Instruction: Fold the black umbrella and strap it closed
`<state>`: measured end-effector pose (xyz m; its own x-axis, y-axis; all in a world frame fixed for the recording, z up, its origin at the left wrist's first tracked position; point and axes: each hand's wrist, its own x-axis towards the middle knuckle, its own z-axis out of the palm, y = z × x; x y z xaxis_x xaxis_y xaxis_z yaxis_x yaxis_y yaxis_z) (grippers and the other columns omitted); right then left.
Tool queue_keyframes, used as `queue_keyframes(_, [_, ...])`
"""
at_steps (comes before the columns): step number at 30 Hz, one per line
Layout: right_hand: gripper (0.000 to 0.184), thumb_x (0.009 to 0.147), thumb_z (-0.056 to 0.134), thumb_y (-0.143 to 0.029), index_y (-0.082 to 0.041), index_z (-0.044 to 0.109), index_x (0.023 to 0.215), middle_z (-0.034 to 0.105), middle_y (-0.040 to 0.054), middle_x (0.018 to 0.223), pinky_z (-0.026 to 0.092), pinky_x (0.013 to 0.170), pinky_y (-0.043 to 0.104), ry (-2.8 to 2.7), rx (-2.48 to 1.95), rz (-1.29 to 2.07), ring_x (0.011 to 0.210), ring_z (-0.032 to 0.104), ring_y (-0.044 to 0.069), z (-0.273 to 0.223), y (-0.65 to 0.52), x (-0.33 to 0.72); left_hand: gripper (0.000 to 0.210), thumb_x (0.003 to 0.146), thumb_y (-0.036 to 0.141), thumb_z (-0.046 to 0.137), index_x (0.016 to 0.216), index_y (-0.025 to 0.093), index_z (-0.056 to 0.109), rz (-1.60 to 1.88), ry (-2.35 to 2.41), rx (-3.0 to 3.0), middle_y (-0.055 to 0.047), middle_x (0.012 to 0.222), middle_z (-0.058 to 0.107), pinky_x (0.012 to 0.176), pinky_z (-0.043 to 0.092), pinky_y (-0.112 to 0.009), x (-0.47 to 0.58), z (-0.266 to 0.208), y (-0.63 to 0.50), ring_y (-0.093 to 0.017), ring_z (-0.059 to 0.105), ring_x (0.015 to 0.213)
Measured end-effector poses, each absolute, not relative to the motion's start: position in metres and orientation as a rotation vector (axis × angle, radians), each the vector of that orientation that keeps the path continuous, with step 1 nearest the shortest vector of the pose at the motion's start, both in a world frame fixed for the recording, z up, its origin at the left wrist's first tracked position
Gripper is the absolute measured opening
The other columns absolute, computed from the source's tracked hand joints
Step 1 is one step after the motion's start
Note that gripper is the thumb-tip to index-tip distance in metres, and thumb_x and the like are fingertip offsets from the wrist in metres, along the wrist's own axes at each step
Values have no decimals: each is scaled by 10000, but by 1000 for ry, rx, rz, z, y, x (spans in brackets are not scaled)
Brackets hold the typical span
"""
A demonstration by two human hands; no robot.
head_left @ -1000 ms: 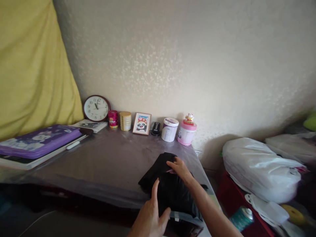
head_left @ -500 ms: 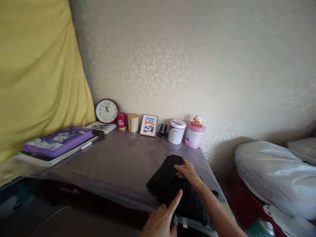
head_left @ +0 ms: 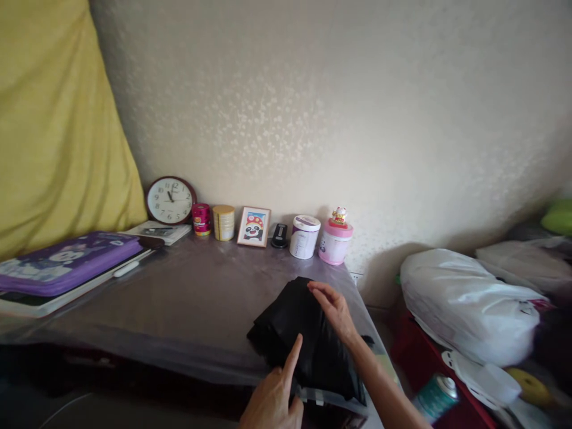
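A folded piece of black cloth [head_left: 286,319], perhaps a garment, lies bunched near the right front corner of the table. My right hand [head_left: 334,310] pinches its far edge, thumb and fingers pressed together. At its near edge is my left hand [head_left: 274,396], the index finger stretched out over the cloth and the other fingers curled in against it, partly hidden. Part of the cloth by the table's front edge is behind my hands and right forearm.
Along the wall stand a clock [head_left: 171,200], a panda picture [head_left: 254,227], a white tub [head_left: 304,238] and a pink tub [head_left: 335,245]. A purple case [head_left: 67,262] lies on books at left. Right of the table are a white plastic bag [head_left: 465,304] and a teal can [head_left: 435,398].
The view has turned to the right. My right-hand fingers, spread over the cloth before, have drawn together at its far edge. The left hand keeps nearly the same pose.
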<state>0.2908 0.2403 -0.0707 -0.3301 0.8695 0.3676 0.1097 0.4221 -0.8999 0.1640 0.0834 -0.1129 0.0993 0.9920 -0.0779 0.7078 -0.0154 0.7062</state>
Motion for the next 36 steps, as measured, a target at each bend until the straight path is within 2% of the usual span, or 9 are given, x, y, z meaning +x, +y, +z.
queue_keyframes(3, [212, 851, 495, -344, -238, 657, 937, 658, 38, 1020, 409, 936, 340, -1914, -814, 784, 1017, 567, 195, -82, 220, 306, 819, 721, 120, 395, 1416, 243, -20, 635, 1655, 1759, -60, 960, 635, 763, 401, -251, 165, -113, 83, -181, 592, 855])
queue_keyframes(6, [218, 869, 476, -290, -254, 647, 999, 640, 45, 1079, 386, 965, 365, -2143, -674, 629, 1088, 527, 198, -94, 214, 309, 836, 700, 117, 395, 1418, 223, -20, 640, 1649, 1752, -69, 969, 642, 746, 405, -249, 164, -115, 84, -179, 593, 833])
queue_keyframes(10, [267, 881, 453, -293, -248, 613, 1090, 604, 53, 1174, 299, 1030, 432, -2317, -636, 455, 1181, 463, 210, -101, 237, 299, 850, 688, 120, 394, 1418, 216, -30, 657, 1619, 1744, -74, 958, 644, 724, 403, -251, 162, -116, 85, -178, 590, 819])
queue_keyframes(14, [295, 894, 406, -305, -212, 624, 1071, 599, 62, 1188, 288, 1039, 424, -2374, -721, 356, 1194, 457, 206, -103, 277, 289, 837, 702, 123, 383, 1417, 212, -43, 672, 1615, 1738, -34, 796, 634, 610, 369, -230, 160, -118, 86, -147, 547, 649])
queue_keyframes(18, [297, 870, 418, -273, -196, 618, 1076, 605, 79, 1178, 319, 1020, 408, -2279, -1009, 353, 1154, 498, 221, -102, 306, 289, 838, 698, 103, 382, 1417, 210, -35, 718, 1580, 1721, 28, 645, 558, 549, 322, -206, 160, -117, 86, -111, 462, 542])
queue_keyframes(23, [313, 795, 478, -240, -156, 610, 1066, 627, 112, 1121, 366, 976, 400, -1986, -1372, 449, 1083, 547, 249, -98, 311, 322, 804, 725, 128, 385, 1417, 148, -23, 699, 1593, 1621, 55, 563, 477, 503, 279, -206, 159, -106, 83, -97, 386, 478])
queue_keyframes(27, [278, 770, 472, -267, -158, 643, 960, 686, 99, 925, 476, 827, 375, -1874, -1528, 559, 922, 628, 244, -98, 297, 365, 789, 731, 125, 376, 1418, 161, -9, 797, 1539, 1454, 107, 470, 317, 459, 254, -190, 160, -95, 82, -83, 335, 427])
queue_keyframes(31, [246, 767, 466, -296, -166, 640, 880, 686, 59, 786, 524, 573, 284, -1800, -1607, 775, 738, 663, 200, -102, 275, 388, 799, 736, 139, 372, 1414, 219, -45, 862, 1450, 1257, 123, 446, 316, 413, 284, -159, 162, -90, 80, -72, 376, 366])
queue_keyframes(36, [214, 727, 555, -331, -165, 633, 838, 617, 3, 685, 496, 512, 245, -1475, -1594, 1166, 599, 611, 140, -97, 252, 384, 810, 743, 162, 382, 1407, 235, -77, 939, 1368, 1172, 134, 408, 336, 364, 355, -147, 162, -90, 78, -79, 411, 311])
